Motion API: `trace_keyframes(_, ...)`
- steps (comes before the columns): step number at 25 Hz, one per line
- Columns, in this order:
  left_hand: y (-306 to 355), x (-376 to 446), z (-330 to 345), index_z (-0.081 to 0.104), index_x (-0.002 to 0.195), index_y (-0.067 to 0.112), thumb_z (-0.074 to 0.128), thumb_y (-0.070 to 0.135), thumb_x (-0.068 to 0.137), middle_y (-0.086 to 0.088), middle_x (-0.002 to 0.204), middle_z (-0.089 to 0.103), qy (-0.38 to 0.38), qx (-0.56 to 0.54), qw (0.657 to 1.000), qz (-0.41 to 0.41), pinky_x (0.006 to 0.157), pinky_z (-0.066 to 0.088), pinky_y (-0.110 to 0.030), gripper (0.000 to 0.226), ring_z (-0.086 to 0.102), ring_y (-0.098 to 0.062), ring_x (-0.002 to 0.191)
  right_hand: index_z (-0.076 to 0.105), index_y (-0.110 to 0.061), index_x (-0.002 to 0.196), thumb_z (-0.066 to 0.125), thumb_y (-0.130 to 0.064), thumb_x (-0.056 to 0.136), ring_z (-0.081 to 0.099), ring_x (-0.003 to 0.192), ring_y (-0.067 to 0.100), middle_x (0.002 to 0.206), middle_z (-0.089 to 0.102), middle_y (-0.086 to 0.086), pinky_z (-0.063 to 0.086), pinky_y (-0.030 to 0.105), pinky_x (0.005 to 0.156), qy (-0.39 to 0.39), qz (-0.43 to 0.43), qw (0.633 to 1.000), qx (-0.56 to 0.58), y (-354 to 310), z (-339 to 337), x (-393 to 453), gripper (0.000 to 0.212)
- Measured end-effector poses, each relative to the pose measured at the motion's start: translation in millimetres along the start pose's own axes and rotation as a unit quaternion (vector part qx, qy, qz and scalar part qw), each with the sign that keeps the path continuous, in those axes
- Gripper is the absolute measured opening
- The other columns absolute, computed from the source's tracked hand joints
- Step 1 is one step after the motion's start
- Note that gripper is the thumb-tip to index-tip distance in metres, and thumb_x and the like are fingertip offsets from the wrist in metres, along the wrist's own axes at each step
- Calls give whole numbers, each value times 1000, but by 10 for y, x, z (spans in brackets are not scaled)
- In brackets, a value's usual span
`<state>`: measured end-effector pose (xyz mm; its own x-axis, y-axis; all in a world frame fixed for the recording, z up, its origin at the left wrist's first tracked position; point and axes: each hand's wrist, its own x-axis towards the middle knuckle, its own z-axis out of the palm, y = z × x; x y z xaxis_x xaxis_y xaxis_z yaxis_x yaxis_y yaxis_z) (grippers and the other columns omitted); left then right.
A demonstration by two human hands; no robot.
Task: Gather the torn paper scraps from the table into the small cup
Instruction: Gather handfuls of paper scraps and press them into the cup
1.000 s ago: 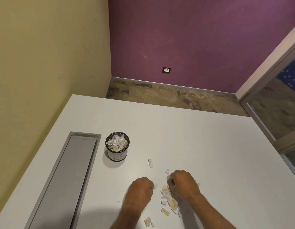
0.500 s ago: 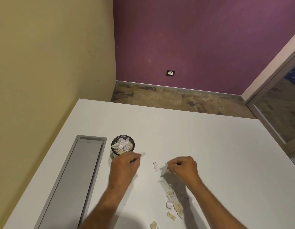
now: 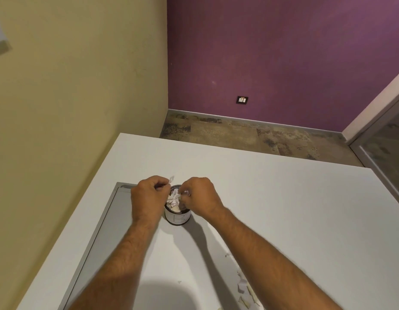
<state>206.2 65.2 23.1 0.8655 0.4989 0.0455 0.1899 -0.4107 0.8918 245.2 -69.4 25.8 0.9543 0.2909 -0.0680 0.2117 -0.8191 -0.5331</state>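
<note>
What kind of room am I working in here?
Probably an office or meeting room: a plain white table with a grey cable hatch set into it, a glass partition at right, and a wall socket.

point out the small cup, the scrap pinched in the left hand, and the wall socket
small cup (image 3: 178, 218), head view, on its white front wall.
scrap (image 3: 171, 179), head view, on the torn end sticking out.
wall socket (image 3: 242, 100), head view, on its faceplate.
</note>
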Motion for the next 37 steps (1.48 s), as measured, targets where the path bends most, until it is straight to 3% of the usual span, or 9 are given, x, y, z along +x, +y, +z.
trace_keyframes(3, -18, 26, 11, 76, 81, 16, 75, 7, 77, 2, 72, 73, -26, 30, 999, 16, 70, 59, -30, 10, 69, -14, 69, 75, -25, 98, 72, -16, 76, 67, 91, 22, 96, 75, 3, 52, 27, 77, -35, -26, 999, -30, 16, 68, -3, 24)
trace_keyframes(6, -2, 32, 61, 77, 81, 15, 74, 7, 78, -1, 74, 75, -65, 67, 995, 46, 71, 59, -32, 10, 69, -19, 70, 74, -29, 104, 73, -13, 73, 67, 93, 18, 102, 75, -1, 54, 27, 83, -41, -15, 999, 28, 90, 39, -47, 35)
trace_keyframes(9, 26, 14, 139, 77, 83, 16, 73, 9, 80, -2, 78, 76, -80, 86, 991, 67, 71, 59, -31, 9, 69, -18, 71, 74, -28, 102, 70, -7, 73, 66, 91, 9, 102, 75, -5, 55, 27, 85, -14, -6, 994, 106, 203, -27, -116, 36)
trace_keyframes(13, 45, -5, 257, 77, 84, 18, 70, 14, 81, -2, 81, 75, -109, 141, 980, 87, 71, 60, -33, 9, 69, -21, 73, 74, -22, 88, 83, -10, 69, 69, 87, 4, 90, 75, -7, 59, 30, 81, 50, 39, 976, 208, 320, -44, -194, 25)
trace_keyframes(18, 5, 42, 389, 73, 92, 19, 60, 20, 84, -12, 94, 70, -238, 378, 886, 121, 70, 52, -33, 15, 67, -33, 87, 77, -19, 80, 82, -10, 69, 64, 81, 10, 84, 62, -11, 58, 33, 78, 86, 43, 981, 169, 374, -6, -156, 14)
trace_keyframes(22, -24, 54, 489, 67, 103, 15, 55, 19, 89, -14, 103, 67, -269, 413, 862, 121, 70, 46, -31, 19, 65, -34, 95, 78, -21, 79, 81, -11, 70, 63, 80, 7, 79, 60, -14, 58, 31, 76, 85, 19, 984, 152, 340, 23, -72, 14)
trace_keyframes(27, 112, 246, 406, 70, 82, 21, 66, 17, 81, -5, 80, 63, -319, 332, 885, 70, 61, 44, -27, 5, 61, -27, 74, 77, -24, 80, 80, -16, 72, 66, 79, 12, 85, 70, -6, 57, 32, 76, 64, -22, 992, 111, 340, 59, -49, 12)
trace_keyframes(32, 231, 323, 271, 66, 74, 19, 62, -2, 76, -1, 80, 65, -269, 267, 924, 48, 61, 44, -24, 22, 60, -19, 74, 76, -24, 87, 74, -25, 79, 64, 79, 21, 85, 70, 1, 51, 30, 66, -11, -114, 991, -74, 177, 121, -20, 8)
trace_keyframes(37, 158, 343, 98, 73, 82, 17, 54, -4, 79, -2, 83, 71, -196, 162, 967, 25, 75, 58, -31, 28, 67, -21, 81, 74, -20, 88, 63, -12, 81, 62, 80, 30, 87, 66, 10, 40, 30, 61, -93, -118, 970, -192, 17, 166, 107, 15)
